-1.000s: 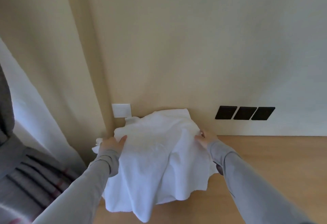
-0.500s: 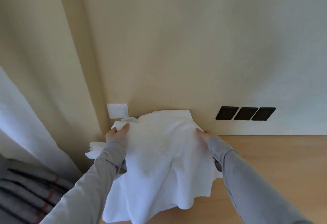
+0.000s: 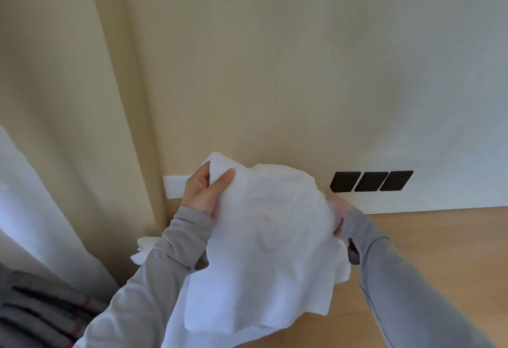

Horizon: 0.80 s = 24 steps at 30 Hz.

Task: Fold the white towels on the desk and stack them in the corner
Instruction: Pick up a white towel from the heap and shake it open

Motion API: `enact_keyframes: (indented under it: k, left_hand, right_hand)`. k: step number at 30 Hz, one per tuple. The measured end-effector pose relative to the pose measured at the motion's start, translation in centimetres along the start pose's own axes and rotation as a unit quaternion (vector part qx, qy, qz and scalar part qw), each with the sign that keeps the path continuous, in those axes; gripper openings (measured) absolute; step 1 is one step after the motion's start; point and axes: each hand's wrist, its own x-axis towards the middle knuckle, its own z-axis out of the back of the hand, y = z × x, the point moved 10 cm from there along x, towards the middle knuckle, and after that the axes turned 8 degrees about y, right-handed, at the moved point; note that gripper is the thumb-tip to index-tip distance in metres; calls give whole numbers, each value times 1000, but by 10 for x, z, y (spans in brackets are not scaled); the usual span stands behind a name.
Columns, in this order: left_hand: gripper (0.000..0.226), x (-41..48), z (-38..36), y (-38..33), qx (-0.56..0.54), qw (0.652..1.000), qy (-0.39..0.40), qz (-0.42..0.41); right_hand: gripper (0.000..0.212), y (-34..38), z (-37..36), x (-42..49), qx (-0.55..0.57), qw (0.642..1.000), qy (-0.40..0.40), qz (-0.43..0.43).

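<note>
- White terry towel (image 3: 269, 243) hangs crumpled in the air, held over the left end of the light wooden desk (image 3: 439, 251).
- Left hand (image 3: 204, 193) pinches its upper left corner between the thumb and curled fingers.
- Right hand (image 3: 336, 210) grips the right edge (fingers mostly buried in cloth).
- Another bunched white cloth (image 3: 143, 250) lies in the corner, behind the left sleeve.
- Three black square wall plates (image 3: 371, 181) sit on the wall to the right.

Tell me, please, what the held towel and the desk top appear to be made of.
The towel looks like soft white cloth, perhaps terry or microfibre: matte, limp, draping in folds. The desk looks like light wood or wood-look laminate: smooth, evenly tan, with a slight sheen.
</note>
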Motion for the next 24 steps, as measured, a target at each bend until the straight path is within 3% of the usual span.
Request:
enact_keyframes:
  k: [2, 5, 10, 14, 16, 20, 24]
  left_hand:
    - [17, 6, -8, -17, -21, 999, 34, -21]
    - [11, 16, -14, -37, -41, 996, 59, -50]
    - [11, 33, -25, -50, -47, 995, 50, -71]
    - [7, 47, -44, -57, -50, 994, 42, -93]
    - [7, 53, -60, -65, -41, 993, 42, -106]
    - [8, 58, -107, -78, -40, 989, 62, -125]
    - [7, 51, -173, -83, -73, 983, 108, -129]
  right_hand:
    - [63, -3, 13, -8, 75, 997, 16, 13]
    - [49, 6, 33, -25, 136, 988, 21, 72]
    - [41, 53, 69, -75, 218, 945, -29, 244]
    - [12, 66, 107, -121, 252, 902, -79, 340]
    - [31, 68, 129, -142, 246, 887, -107, 375]
    - [24, 64, 175, -183, 251, 864, -155, 409]
    - [50, 54, 222, -229, 255, 840, -183, 443]
